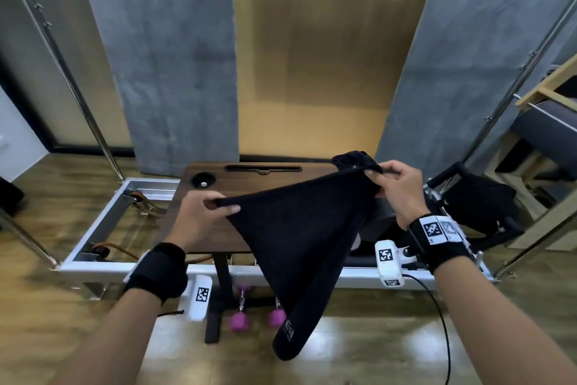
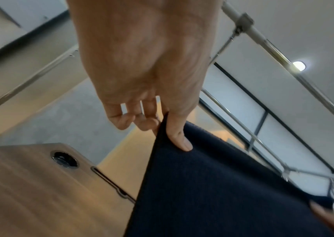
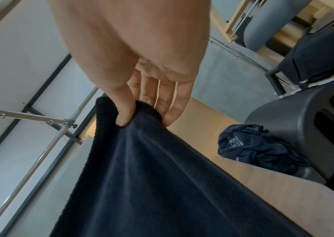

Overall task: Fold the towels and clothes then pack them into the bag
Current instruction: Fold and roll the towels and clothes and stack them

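Note:
A dark navy towel (image 1: 299,228) hangs in the air above the small wooden table (image 1: 199,222), stretched between both hands, with its lower end drooping past the table's front edge. My left hand (image 1: 215,203) pinches one top corner between thumb and fingers (image 2: 179,137). My right hand (image 1: 379,180) pinches the other top corner, bunched under the thumb (image 3: 125,115). A crumpled dark garment (image 3: 259,147) lies at the table's far right corner (image 1: 356,160). A black bag (image 1: 480,203) stands to the right of the table.
The table has a round cup hole (image 1: 203,180) and a slot (image 1: 263,168) along its far edge. A metal frame (image 1: 103,228) surrounds the table base. Pink dumbbells (image 1: 256,319) lie on the floor beneath. A dark plastic chair (image 3: 304,128) stands at the right.

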`<action>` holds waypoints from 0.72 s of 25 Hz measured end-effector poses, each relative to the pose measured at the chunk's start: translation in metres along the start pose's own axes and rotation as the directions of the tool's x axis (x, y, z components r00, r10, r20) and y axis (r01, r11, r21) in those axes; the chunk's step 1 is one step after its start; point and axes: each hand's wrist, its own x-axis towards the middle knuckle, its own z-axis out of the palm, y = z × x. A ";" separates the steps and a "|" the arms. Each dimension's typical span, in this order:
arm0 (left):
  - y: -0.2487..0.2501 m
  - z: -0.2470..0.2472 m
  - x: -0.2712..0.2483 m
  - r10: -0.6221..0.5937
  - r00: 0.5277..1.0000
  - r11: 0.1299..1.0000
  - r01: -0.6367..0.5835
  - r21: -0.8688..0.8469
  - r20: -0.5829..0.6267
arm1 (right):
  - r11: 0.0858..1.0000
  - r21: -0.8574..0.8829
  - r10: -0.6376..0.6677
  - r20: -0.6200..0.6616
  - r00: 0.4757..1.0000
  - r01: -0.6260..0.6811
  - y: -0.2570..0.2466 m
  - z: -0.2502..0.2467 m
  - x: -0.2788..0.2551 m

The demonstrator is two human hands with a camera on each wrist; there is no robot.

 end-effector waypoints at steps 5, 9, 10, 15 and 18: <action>0.001 -0.019 0.011 -0.053 0.987 0.960 0.009 -0.278 -0.151 | 0.997 -0.049 0.058 -0.034 0.998 -0.060 0.022 0.000 -0.006; -0.004 -0.018 0.019 -0.134 0.970 0.912 0.040 -0.408 -0.204 | 0.997 -0.048 0.056 -0.032 0.998 -0.058 0.031 0.006 -0.004; -0.005 -0.017 0.021 -0.148 0.967 0.895 0.041 -0.444 -0.209 | 0.998 -0.040 0.052 -0.031 0.998 -0.053 0.033 0.009 -0.001; -0.018 -0.004 0.049 -0.210 0.923 0.878 0.033 -0.477 -0.322 | 0.999 -0.038 0.010 -0.057 0.998 -0.013 0.041 0.032 0.023; -0.035 0.005 0.080 -0.205 0.863 0.951 0.065 -0.301 -0.461 | 0.994 0.034 0.100 -0.004 0.995 -0.099 0.056 0.053 0.048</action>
